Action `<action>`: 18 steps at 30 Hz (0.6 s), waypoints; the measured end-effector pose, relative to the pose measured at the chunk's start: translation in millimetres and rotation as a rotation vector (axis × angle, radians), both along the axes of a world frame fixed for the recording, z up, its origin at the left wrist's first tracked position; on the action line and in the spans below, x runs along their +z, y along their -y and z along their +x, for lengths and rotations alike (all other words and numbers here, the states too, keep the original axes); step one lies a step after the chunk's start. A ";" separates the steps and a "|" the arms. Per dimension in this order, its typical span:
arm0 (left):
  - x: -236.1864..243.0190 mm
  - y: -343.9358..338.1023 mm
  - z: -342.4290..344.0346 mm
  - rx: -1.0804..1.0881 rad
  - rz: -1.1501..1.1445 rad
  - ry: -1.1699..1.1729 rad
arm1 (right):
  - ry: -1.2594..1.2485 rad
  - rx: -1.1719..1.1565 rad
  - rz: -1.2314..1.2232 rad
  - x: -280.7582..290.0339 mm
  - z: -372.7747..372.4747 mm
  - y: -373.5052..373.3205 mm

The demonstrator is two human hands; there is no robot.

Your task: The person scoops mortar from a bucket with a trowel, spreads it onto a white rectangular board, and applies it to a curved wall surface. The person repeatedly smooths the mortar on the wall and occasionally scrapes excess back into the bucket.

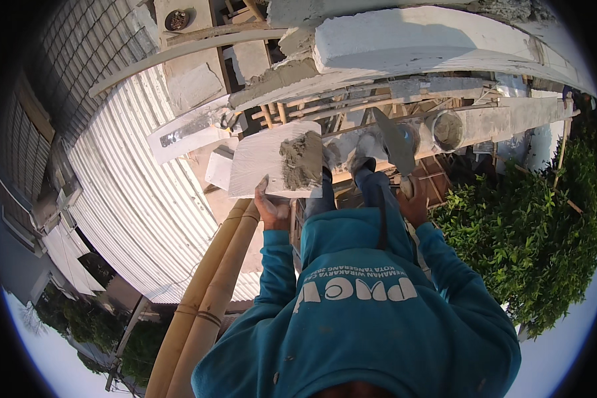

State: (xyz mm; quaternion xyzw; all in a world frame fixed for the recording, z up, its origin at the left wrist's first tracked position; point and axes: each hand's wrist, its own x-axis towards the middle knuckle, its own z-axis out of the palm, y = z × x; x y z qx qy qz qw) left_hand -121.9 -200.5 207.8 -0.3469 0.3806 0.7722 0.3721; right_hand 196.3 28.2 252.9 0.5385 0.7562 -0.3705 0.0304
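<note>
My left hand (272, 211) grips the near edge of a pale lightweight concrete block (253, 159), thumb on top. The fingers beneath are mostly hidden. A heap of wet grey mortar (302, 160) covers the right part of the block's upper face. To the right, my right hand (414, 202) is closed round the handle of a trowel (396, 142). Its long grey blade points away from me, apart from the block. A round bucket (448, 130) with grey mortar in it stands beyond the trowel, on the right.
Ahead runs a white block wall (404, 36) with rough mortar at its left end. My feet are on a narrow, raised plank platform (484, 123). Thick bamboo poles (209, 292) rise at my left, beside a corrugated roof (132, 179). A leafy tree (511, 232) crowds the right.
</note>
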 end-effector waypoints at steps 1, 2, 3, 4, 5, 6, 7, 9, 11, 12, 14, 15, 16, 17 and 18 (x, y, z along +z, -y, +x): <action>-0.4 -7.5 2.9 -0.008 0.045 0.037 | -0.020 -0.019 0.073 -6.2 12.9 2.3; 0.1 -16.7 7.6 -0.030 0.028 0.074 | 0.069 -0.095 -0.014 -13.8 27.3 1.2; 4.4 -29.1 9.8 -0.061 0.008 0.110 | 0.153 -0.180 -0.106 -24.4 42.8 0.6; 7.9 -45.0 13.5 -0.098 -0.008 0.145 | 0.232 -0.273 -0.197 -38.0 60.9 0.1; 15.8 -56.5 19.4 -0.146 -0.014 0.178 | 0.082 -0.360 -0.243 -60.0 81.0 5.9; 3.2 -60.4 25.7 -0.172 0.018 0.210 | 0.108 -0.425 -0.220 -68.9 90.9 10.5; -0.4 -70.1 33.8 -0.186 -0.052 0.220 | 0.137 -0.489 -0.197 -76.8 95.9 13.2; -11.4 -82.7 49.9 -0.273 -0.134 0.200 | 0.241 -0.568 -0.149 -93.0 120.4 6.3; -37.0 -87.7 57.4 -0.414 -0.154 0.139 | 0.388 -0.595 -0.112 -120.9 146.8 -7.6; -43.1 -97.0 60.5 -0.441 -0.163 0.140 | 0.452 -0.594 -0.117 -132.5 161.4 -20.8; -45.0 -123.3 72.2 -0.479 -0.186 0.144 | 0.523 -0.625 -0.121 -166.6 205.1 -51.7; -43.5 -138.3 82.4 -0.649 -0.235 -0.033 | 0.530 -0.665 -0.120 -191.3 227.0 -66.6; -42.2 -153.3 92.8 -0.802 -0.305 -0.217 | 0.628 -0.643 -0.097 -205.4 241.9 -89.0; -52.1 -159.0 96.3 -0.896 -0.298 -0.300 | 0.724 -0.615 -0.072 -219.9 256.5 -114.0; -56.9 -166.1 99.4 -1.063 -0.323 -0.465 | 0.777 -0.581 -0.037 -249.9 287.3 -136.5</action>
